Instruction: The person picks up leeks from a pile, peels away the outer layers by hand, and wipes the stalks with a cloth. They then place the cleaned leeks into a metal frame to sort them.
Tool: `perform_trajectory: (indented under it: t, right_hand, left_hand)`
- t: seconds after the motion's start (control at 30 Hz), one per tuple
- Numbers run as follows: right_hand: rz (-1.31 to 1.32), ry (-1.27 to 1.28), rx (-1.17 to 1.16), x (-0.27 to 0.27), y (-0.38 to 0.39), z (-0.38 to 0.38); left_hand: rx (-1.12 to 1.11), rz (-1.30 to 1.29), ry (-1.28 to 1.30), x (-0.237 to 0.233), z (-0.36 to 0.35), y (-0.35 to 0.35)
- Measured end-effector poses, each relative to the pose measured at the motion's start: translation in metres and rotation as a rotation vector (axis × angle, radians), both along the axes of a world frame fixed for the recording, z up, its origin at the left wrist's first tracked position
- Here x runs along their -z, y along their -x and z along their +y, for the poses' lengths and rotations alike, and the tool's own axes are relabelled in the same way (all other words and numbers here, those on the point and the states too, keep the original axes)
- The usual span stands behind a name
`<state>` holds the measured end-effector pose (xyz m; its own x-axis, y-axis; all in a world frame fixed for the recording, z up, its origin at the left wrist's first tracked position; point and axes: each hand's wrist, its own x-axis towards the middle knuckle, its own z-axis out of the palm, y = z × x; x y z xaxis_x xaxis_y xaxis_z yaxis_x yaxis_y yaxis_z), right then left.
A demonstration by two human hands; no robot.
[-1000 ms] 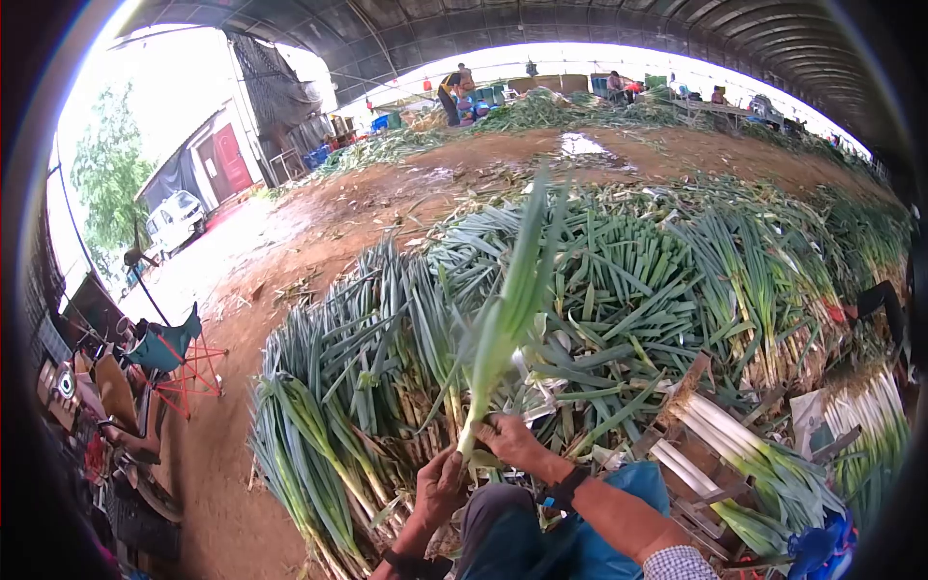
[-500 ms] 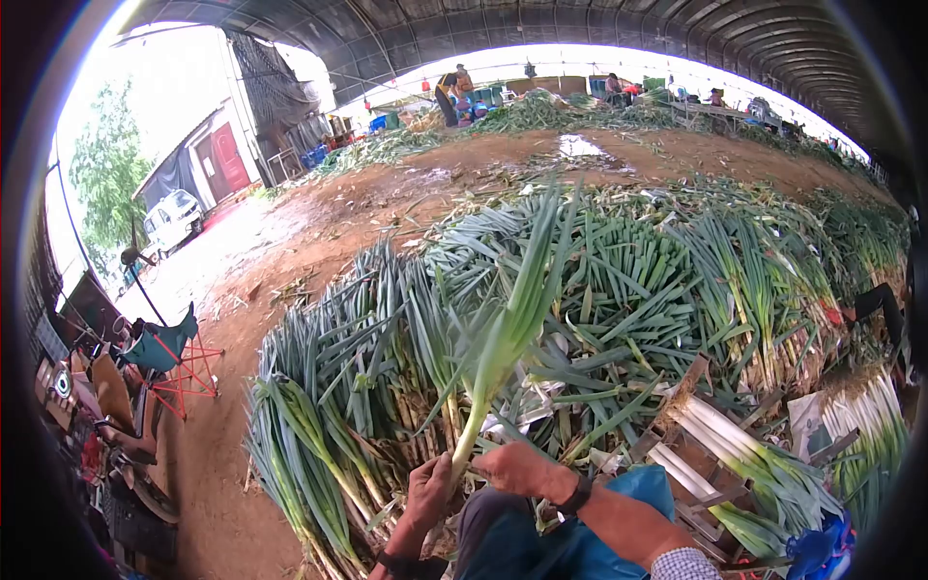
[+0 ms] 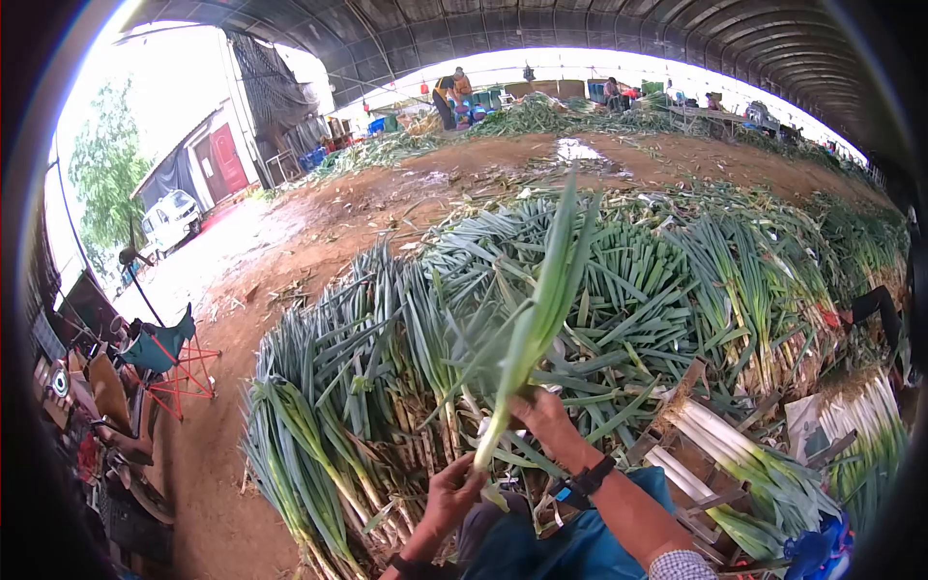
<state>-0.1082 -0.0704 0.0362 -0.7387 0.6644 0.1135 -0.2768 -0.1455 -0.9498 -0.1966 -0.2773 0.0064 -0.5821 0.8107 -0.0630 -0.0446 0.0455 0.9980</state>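
Observation:
A single leek [image 3: 535, 340] stands tilted in front of me, its green leaves fanning up and to the right. My left hand [image 3: 452, 496] is closed around the pale lower end of its stalk. Higher up, my right hand [image 3: 543, 420] has its fingers curled against the stalk where the white turns green; just what the fingertips pinch is partly hidden. A loose strip of leaf [image 3: 495, 497] hangs beside the stalk's base, near my left fingers. Blue cloth [image 3: 551, 553] covers my lap below both hands.
Heaped leeks [image 3: 387, 319] spread across the ground ahead. Trimmed white leeks [image 3: 720, 430] lie on a rack at right, beside another bundle [image 3: 863, 416]. A folding chair [image 3: 162, 346] stands at left. Further off, people [image 3: 448, 97] work by piles of greens.
My right hand has moved up the stalk, away from my left hand. The left hand and the leek's base shifted slightly right. A loose leaf strip now shows by the base.

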Motion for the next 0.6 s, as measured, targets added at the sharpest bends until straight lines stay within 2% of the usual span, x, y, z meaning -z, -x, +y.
perform_trajectory:
  t: [0.07,0.1,0.2,0.23,0.33,0.47,0.6]
  right_hand:
    - [0.088,0.286,0.067,0.018,0.009,0.002]
    - [0.135,0.349,0.04,0.015,0.007,0.0]
    - [0.132,0.474,0.141,0.003,0.011,-0.009]
    - [0.145,0.495,0.142,0.002,0.013,-0.008]
    - [0.181,0.548,0.156,0.005,0.019,-0.004]
    - [0.179,0.605,0.194,0.009,0.023,0.006]
    - [0.138,0.594,0.26,0.009,0.024,0.025]
  left_hand:
    - [-0.067,0.328,0.009,0.024,0.007,-0.008]
    - [-0.054,0.526,0.032,0.018,0.01,-0.011]
    - [0.046,0.544,0.079,0.017,0.016,-0.009]
    - [0.131,0.168,0.002,0.015,0.02,-0.007]
    - [0.4,-0.337,0.041,-0.015,0.02,0.004]
    - [0.519,-0.243,0.233,-0.021,0.018,0.002]
    - [0.613,-0.189,0.248,-0.011,-0.002,0.013]
